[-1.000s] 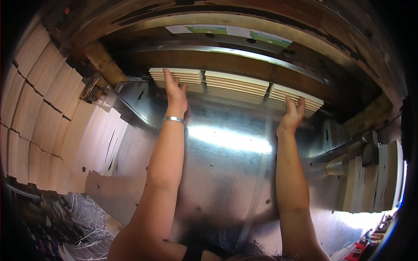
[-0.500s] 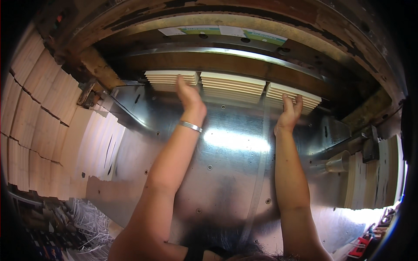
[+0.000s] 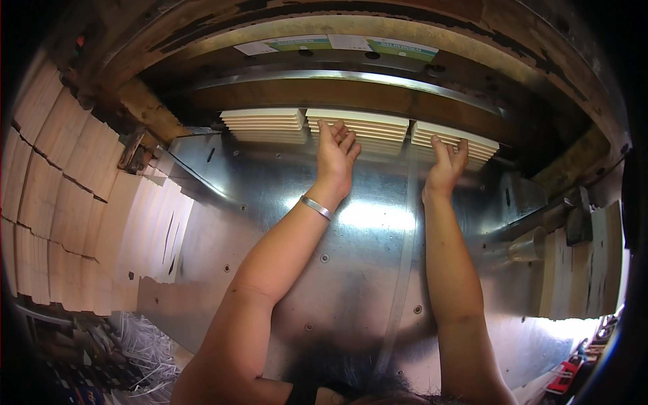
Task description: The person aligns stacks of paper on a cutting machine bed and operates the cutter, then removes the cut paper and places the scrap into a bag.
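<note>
Steel sheeting, bright and riveted, forms the machine bed (image 3: 378,270) that carries everything, and both bare forearms stretch across it from the near edge toward the far edge. Three cream paper stacks sit side by side along that far edge, under a dark overhanging beam (image 3: 351,91). The left hand (image 3: 335,154), a metal bracelet (image 3: 316,207) on its wrist, lies with fingers spread and open against the front face of the middle stack (image 3: 364,128), pinching nothing. The right hand (image 3: 447,169) rests likewise, fingers loosely fanned, against the front of the right stack (image 3: 466,138); it grips nothing either. The left stack (image 3: 263,121) stands untouched, just beside the middle one. Off the bed's left edge, rows of pale paper bundles (image 3: 74,202) are piled in leaning columns, and shredded white trimmings (image 3: 135,344) lie near the near-left corner. Past the right edge stand more upright pale sheets (image 3: 580,270).
</note>
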